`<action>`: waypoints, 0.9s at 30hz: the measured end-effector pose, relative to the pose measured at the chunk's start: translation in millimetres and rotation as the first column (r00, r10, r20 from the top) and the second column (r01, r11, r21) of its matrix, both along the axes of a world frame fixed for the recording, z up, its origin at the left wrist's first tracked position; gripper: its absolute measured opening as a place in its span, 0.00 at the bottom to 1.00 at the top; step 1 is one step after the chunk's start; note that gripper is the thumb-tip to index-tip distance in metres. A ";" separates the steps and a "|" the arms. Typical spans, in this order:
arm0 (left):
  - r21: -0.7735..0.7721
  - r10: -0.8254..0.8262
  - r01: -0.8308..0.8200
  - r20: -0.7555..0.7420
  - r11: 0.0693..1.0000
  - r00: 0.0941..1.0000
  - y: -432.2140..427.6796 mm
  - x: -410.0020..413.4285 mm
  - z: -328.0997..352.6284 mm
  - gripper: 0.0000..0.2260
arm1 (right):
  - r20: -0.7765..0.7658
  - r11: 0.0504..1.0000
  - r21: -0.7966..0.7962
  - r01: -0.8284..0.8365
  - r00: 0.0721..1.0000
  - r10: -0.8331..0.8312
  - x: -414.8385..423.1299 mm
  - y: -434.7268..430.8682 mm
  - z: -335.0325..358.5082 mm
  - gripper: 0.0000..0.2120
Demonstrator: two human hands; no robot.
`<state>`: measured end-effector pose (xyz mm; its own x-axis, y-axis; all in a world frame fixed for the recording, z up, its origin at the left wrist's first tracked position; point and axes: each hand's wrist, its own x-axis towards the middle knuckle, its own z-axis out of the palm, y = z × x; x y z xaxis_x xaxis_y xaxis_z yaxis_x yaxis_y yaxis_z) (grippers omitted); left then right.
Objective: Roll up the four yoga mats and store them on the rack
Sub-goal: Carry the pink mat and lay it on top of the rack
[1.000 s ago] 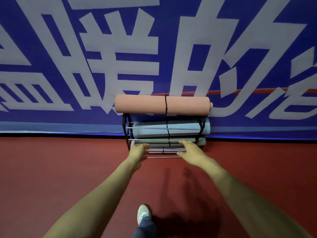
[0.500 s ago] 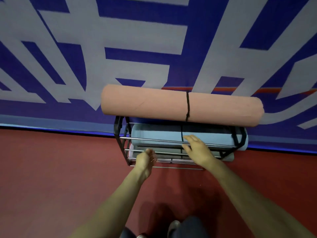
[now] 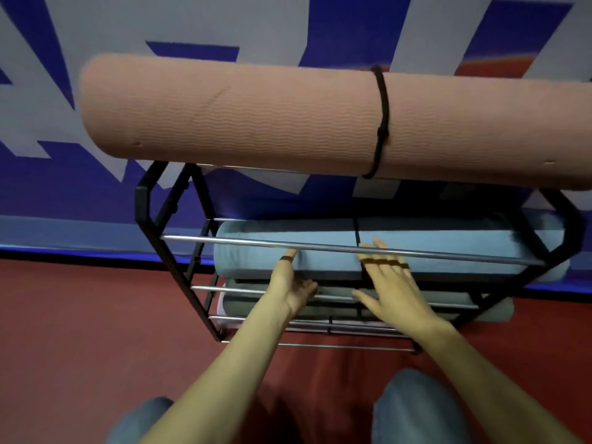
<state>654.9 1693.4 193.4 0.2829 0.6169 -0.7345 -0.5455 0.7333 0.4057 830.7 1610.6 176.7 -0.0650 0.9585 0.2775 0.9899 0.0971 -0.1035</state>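
Blue mat (image 3: 416,248) now under both open palms (nothing gripped): left hand (image 3: 293,288), right hand (image 3: 392,288) moved up.

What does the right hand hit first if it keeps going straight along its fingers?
Most likely the light blue rolled mat. The right hand points forward into the rack, its fingertips at or past the upper front metal rail, seemingly already at the mat's surface; contact cannot be told from this single view.

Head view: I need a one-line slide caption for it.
Both open hands, left hand and right hand, reach to the blue mat on the black rack, pink mat on top.
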 end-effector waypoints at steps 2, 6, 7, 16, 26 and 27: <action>-0.004 0.029 -0.029 0.065 1.000 0.997 6.7 6.0 -14.7 0.29 | 0.091 0.997 -0.040 0.063 0.994 -0.059 8.7 11.0 -12.0 0.48; -0.048 0.141 -0.137 0.109 0.989 0.984 12.7 18.2 -23.3 0.33 | 0.166 0.982 -0.058 0.181 0.972 -0.169 12.8 28.5 -21.5 0.60; -0.047 0.163 -0.160 0.089 0.986 0.983 13.0 20.5 -21.8 0.38 | 0.175 0.974 -0.065 0.219 0.963 -0.205 13.0 32.6 -21.3 0.60; -0.040 0.320 -0.325 -0.102 0.945 0.942 38.7 33.9 -60.5 0.59 | 0.198 0.977 0.073 0.201 0.957 -0.212 21.0 46.2 -17.1 0.55; -0.003 0.323 -0.325 -0.082 0.946 0.943 15.3 23.2 -22.1 0.52 | 0.260 0.966 -0.072 0.249 0.940 -0.223 20.9 41.6 6.6 0.55; -0.004 0.315 -0.317 -0.083 0.948 0.945 15.8 22.2 -21.9 0.55 | 0.277 0.958 -0.105 0.267 0.933 -0.230 19.8 40.1 12.7 0.55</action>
<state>677.0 1709.2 171.6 0.0149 0.6525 -0.7577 -0.7164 0.5355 0.4471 850.5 1650.6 189.4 0.1286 0.9808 0.1465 0.9744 -0.1524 0.1655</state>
